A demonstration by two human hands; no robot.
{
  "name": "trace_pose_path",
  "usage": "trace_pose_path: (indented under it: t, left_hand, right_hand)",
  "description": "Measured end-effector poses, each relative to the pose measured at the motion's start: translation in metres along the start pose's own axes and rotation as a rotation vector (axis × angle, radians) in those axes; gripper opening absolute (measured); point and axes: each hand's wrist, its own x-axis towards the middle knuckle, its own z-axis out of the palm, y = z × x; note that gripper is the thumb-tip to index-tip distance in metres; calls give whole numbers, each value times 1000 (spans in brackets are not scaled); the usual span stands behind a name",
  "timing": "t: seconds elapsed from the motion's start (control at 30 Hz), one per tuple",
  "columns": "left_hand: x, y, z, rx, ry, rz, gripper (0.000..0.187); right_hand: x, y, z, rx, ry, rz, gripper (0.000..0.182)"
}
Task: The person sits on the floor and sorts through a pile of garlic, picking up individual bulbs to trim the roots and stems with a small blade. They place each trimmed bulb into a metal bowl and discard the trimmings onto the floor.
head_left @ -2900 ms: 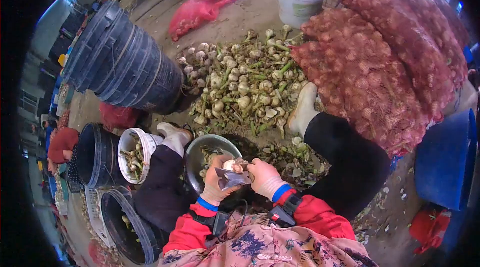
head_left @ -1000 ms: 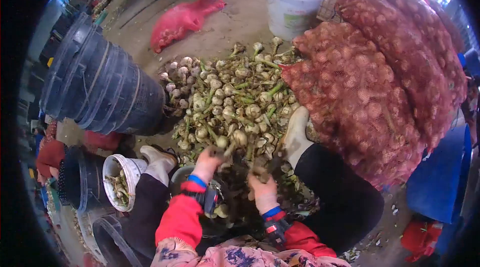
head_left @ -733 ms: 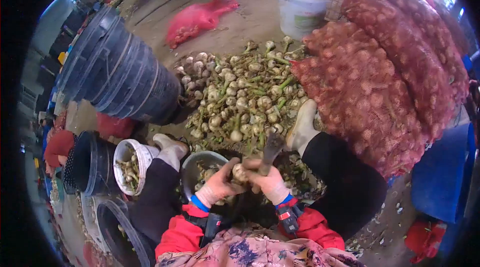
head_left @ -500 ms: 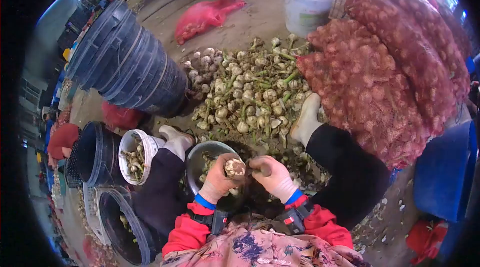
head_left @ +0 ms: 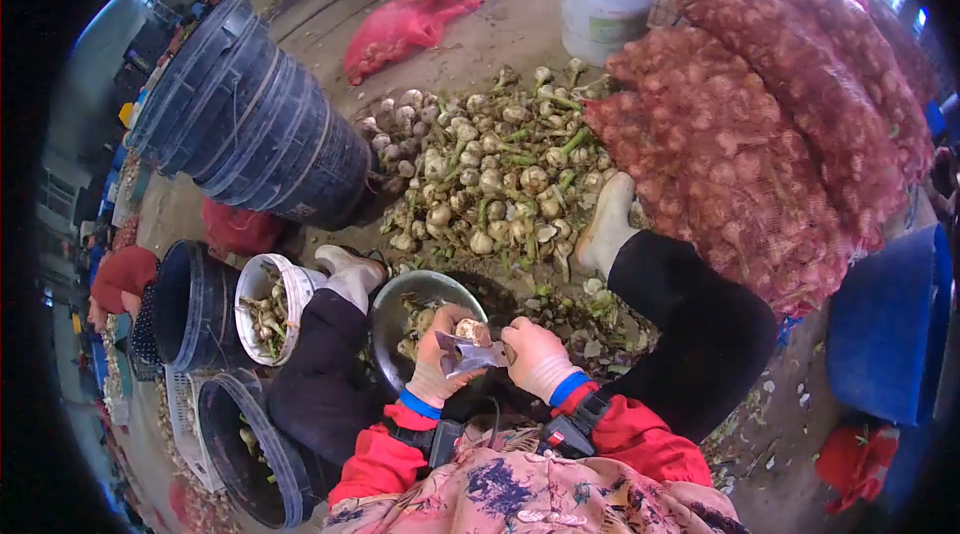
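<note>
Over the right part of a metal bowl, my left hand is closed around a garlic bulb whose pale, brown-marked face shows. A shiny metal blade lies across the bulb's near side. Close by on the right, my right hand is closed at the blade's right end; its handle is mostly hidden by the fingers. Both hands look gloved. More garlic bulbs lie in the bowl. Beyond it a large heap of garlic with green stems spreads on the ground.
Red mesh sacks of garlic stand at the right, above a blue tub. Stacked dark buckets lean at the upper left. A white bucket with trimmings is beside my left leg. A person in red is at the far left.
My right hand has moved left and closer to my left hand. The metal blade now shows against the bulb. The view has shifted slightly.
</note>
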Motion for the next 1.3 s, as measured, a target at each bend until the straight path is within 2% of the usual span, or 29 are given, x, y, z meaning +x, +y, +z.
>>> trace_pose_path:
  t: [0.03, 0.1, 0.13, 0.2, 0.27, 0.33, 0.37, 0.4, 0.47, 0.5, 0.57, 0.6, 0.73, 0.77, 0.8, 0.87, 0.9, 0.93, 0.97, 1.0, 1.03, 1.07, 1.13, 1.2, 1.23, 1.3]
  left_hand:
    - [2, -8, 0, -1, -2, -1, 57]
    - [4, -21, -2, -85, -12, 229, 54]
    - [-3, -16, -1, -82, -10, 224, 54]
    - [-18, 31, 3, -138, 59, 88, 62]
    - [-16, 11, -12, -44, 181, 192, 67]
    - [-7, -17, -30, -215, 311, 102, 73]
    - [-4, -29, -33, -511, 366, -3, 77]
    - [-5, -5, -35, -294, 442, 51, 67]
    - [1, -30, -39, -735, 461, -76, 54]
    - [1, -32, -38, -1107, 243, 15, 41]
    - [8, -33, -26, -1169, 289, 3, 36]
    - [11, -32, -19, -1230, 347, -12, 32]
    - [9, -25, -2, -1366, 226, -55, 36]
    - [11, -29, 4, -1316, 248, -45, 40]
    - [12, -28, 8, -1316, 250, -50, 40]
    - [12, -19, 11, -1320, 246, -17, 47]
    - [13, -8, 6, -1243, 168, -10, 49]
    - [12, 1, 6, -1203, 255, -81, 45]
    - [14, -15, -4, -1222, 115, -76, 42]
    - [14, -41, -19, -1237, -23, -73, 41]
    - [7, -60, -31, -918, 139, -306, 45]
    - [5, -70, -30, -550, 279, -366, 46]
    - [4, -111, -38, 537, 323, -189, 48]
    - [35, -89, -34, 621, 272, -163, 49]
    - [59, -77, -31, 705, 224, -126, 50]
    - [116, -84, -21, 862, 124, 44, 50]
  right_hand:
    - [-1, 0, -1, 4, -15, -11, 21]
    - [1, 13, 8, 33, 18, 49, 19]
    - [3, 25, 16, 63, 55, 104, 18]
    - [10, 88, 33, 181, 200, 479, 17]
    - [26, 93, 23, 481, 329, 597, 19]
    - [30, 71, 12, 403, 348, 515, 22]
    - [26, 60, 13, 331, 359, 467, 25]
    - [23, 53, 20, 330, 355, 473, 25]
    - [15, 38, 33, 371, 406, 50, 27]
    - [13, 24, 30, 414, 312, 29, 27]
    - [9, -2, 20, 514, 129, 33, 27]
    - [11, -6, 20, 421, 165, -32, 25]
    - [16, -22, 1, 508, 219, 2, 26]
    - [17, -23, -3, 537, 250, 19, 27]
    - [23, -5, 11, 538, 247, 23, 27]
    - [30, 50, 53, 562, 93, 249, 28]
    - [23, 60, 52, 630, 70, 392, 28]
    - [19, 69, 53, 694, 37, 540, 28]
    - [23, 67, 48, 513, 73, 615, 28]
    - [26, 71, 51, 505, 61, 612, 28]
    - [30, 79, 59, 711, 133, 586, 26]
    - [35, 84, 63, 921, 211, 559, 23]
    - [38, 73, 53, 900, 243, 574, 19]
    - [43, 70, 54, 1046, 272, 654, 17]
    - [47, 78, 67, 859, 319, 540, 17]
    - [48, 86, 85, 847, 309, 537, 17]
